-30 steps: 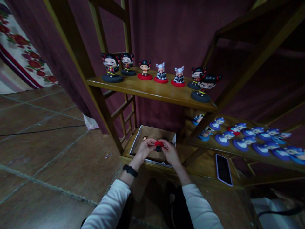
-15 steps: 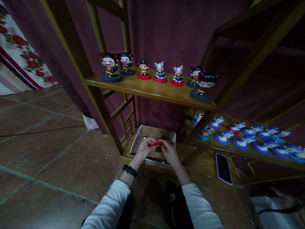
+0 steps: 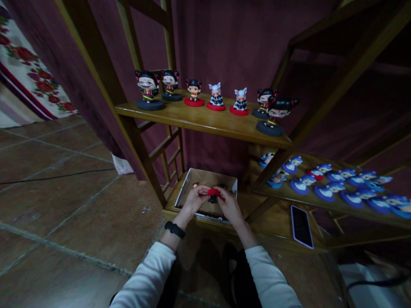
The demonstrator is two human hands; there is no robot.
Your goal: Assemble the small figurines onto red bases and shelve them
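Between my two hands is a small figurine (image 3: 213, 195) with black hair and a round red base. My left hand (image 3: 196, 200) pinches the left edge of the base, and my right hand (image 3: 227, 203) grips its right edge. Both are above an open cardboard box (image 3: 221, 175) with white outer walls on the lower shelf. Inside the box, another small figurine (image 3: 195, 185) shows just past my left fingers; my hands hide much of the box floor.
Several figurines on black or red bases line the upper shelf (image 3: 205, 117). Rows of blue-and-white figurines (image 3: 330, 188) fill the right shelf. A phone (image 3: 302, 226) lies on the lower shelf at right. Wooden posts (image 3: 138, 158) frame the left side; a cable (image 3: 61, 176) crosses the floor.
The figurine in my hands has tipped slightly, so more of its red base's flat face shows. My hands have stayed in nearly the same place.
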